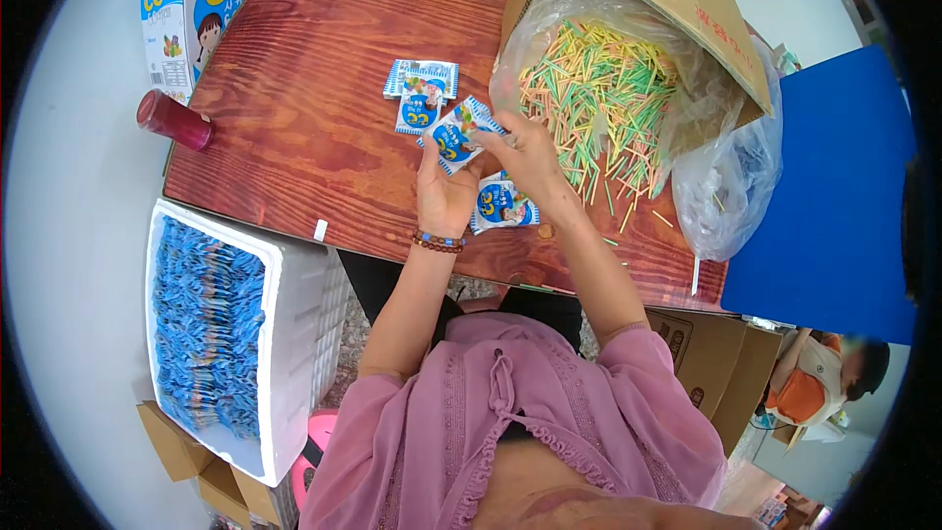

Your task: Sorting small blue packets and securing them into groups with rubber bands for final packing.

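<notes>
Over the wooden table [304, 88] I see both forearms [594, 265] slanting inward, left hand [446, 201] palm up with thumb extended, right hand [530, 159] knuckles up just beside it, thumb and fingers pinched.

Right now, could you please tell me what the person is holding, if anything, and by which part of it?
A small blue-and-white packet: the left hand holds it near its lower left edge, the right hand at its right end.

A blue-and-white packet [453, 142] is being held aslant near similar packets [420, 106], its right end being pinched; whether it is sealed cannot be told.
</notes>
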`<control>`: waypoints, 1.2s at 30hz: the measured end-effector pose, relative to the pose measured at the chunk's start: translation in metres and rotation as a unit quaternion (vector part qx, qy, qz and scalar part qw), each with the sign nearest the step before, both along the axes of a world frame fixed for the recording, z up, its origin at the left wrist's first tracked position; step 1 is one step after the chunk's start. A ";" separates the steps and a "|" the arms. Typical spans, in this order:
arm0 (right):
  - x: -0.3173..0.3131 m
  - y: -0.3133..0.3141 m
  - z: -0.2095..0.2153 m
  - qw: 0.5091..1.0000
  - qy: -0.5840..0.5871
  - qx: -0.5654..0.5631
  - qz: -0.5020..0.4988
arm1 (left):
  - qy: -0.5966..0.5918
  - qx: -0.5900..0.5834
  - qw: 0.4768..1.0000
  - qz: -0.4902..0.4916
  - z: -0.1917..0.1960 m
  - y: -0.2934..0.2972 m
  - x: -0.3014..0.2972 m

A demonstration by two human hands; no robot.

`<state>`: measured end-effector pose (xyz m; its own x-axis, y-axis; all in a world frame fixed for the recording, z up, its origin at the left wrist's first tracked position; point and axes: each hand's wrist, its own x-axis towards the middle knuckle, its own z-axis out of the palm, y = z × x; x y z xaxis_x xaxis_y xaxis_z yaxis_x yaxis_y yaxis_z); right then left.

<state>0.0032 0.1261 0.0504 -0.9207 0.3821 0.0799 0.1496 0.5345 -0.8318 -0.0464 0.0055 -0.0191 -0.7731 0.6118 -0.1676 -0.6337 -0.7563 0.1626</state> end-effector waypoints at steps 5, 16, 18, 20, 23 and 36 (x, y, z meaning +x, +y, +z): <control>-0.024 -0.008 -0.020 0.996 0.016 -0.082 0.028 | 0.072 -0.185 0.973 0.118 -0.022 -0.024 -0.002; -0.096 -0.007 -0.031 0.980 -0.090 0.177 -0.010 | 0.462 -0.707 0.515 0.147 -0.022 -0.029 -0.028; -0.075 -0.010 -0.034 0.977 0.031 0.210 -0.015 | 0.494 -0.721 0.468 0.133 -0.028 -0.027 -0.029; -0.038 -0.010 -0.028 0.982 0.055 0.181 -0.001 | 0.511 -0.716 0.458 0.128 -0.025 -0.036 -0.024; 0.029 0.014 -0.018 0.991 0.013 0.130 -0.001 | 0.539 -0.699 0.461 0.090 -0.016 -0.042 -0.002; 0.087 0.046 -0.083 0.988 0.033 -0.023 -0.150 | 0.619 -0.639 0.442 0.116 -0.026 -0.017 0.022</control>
